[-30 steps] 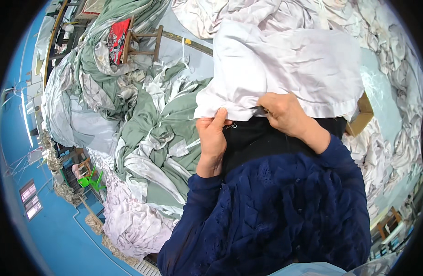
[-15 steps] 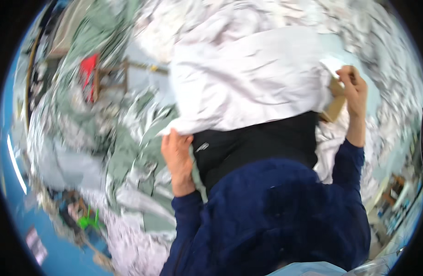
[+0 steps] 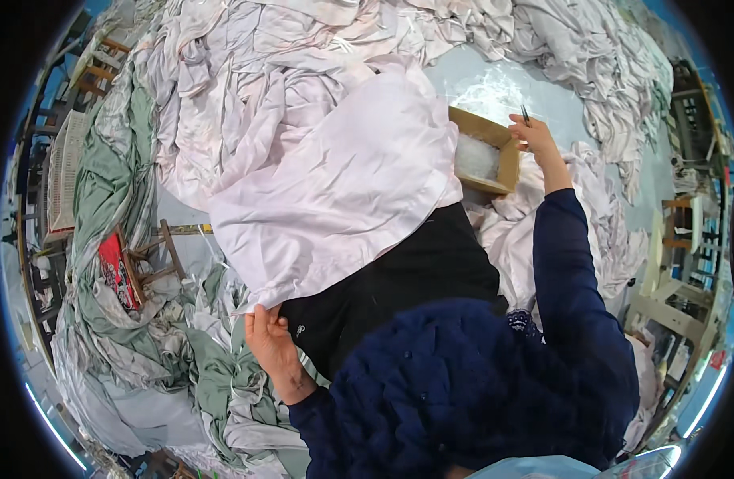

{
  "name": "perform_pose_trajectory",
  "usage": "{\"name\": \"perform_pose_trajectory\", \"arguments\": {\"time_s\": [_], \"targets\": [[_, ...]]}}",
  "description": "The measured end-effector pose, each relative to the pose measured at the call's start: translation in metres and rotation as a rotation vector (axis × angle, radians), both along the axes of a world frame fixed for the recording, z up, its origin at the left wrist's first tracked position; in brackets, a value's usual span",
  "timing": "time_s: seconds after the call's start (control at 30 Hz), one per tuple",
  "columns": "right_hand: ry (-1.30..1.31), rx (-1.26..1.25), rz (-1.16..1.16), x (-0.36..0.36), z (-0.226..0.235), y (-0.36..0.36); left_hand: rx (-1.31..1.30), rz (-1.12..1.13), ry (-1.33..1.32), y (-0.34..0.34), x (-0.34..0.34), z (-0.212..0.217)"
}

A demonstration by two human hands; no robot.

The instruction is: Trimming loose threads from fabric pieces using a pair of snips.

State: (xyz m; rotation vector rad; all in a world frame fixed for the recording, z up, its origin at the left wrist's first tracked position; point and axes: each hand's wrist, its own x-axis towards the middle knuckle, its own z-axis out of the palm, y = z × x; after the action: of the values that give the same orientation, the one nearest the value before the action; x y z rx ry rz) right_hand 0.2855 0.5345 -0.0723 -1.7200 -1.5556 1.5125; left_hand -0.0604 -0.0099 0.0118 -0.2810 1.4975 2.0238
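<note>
A large pale pink-white cloth [image 3: 343, 180] lies spread over my lap, above my black trousers [image 3: 399, 287]. My left hand [image 3: 269, 342] pinches its lower left hem. My right hand [image 3: 532, 134] is stretched out to the upper right, over the far corner of an open cardboard box [image 3: 507, 164], and holds a thin dark tool [image 3: 525, 114] between its fingers. The box holds something white and translucent [image 3: 476, 158].
Heaps of white cloth [image 3: 559, 48] fill the top and right. Grey-green cloth [image 3: 143, 319] is piled at the left around a small wooden stool [image 3: 155, 255] with a red item [image 3: 115, 271]. Wooden furniture [image 3: 670, 263] stands at the right.
My right hand left the cloth's hem near my lap and swung out to the right, over the box. The view turned right. My left hand kept its hold on the hem.
</note>
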Motion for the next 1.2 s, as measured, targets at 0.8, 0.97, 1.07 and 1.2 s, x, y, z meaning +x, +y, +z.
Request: {"name": "perform_pose_trajectory", "arguments": {"time_s": [0.8,0.97,1.07,1.2], "targets": [[0.413,0.167,0.796,-0.192,0.114,-0.260,0.083,0.076,-0.049,0.008,0.014,-0.001],[0.565,0.272,1.136,-0.261,0.117,-0.333,0.158,0.134,-0.009,0.016,0.025,0.011],[0.615,0.155,1.104,-0.278,0.108,-0.354,0.180,0.115,0.081,0.019,0.031,0.011],[0.596,0.160,1.091,-0.284,0.097,-0.360,0.121,0.088,0.224,0.020,0.034,0.008]]}}
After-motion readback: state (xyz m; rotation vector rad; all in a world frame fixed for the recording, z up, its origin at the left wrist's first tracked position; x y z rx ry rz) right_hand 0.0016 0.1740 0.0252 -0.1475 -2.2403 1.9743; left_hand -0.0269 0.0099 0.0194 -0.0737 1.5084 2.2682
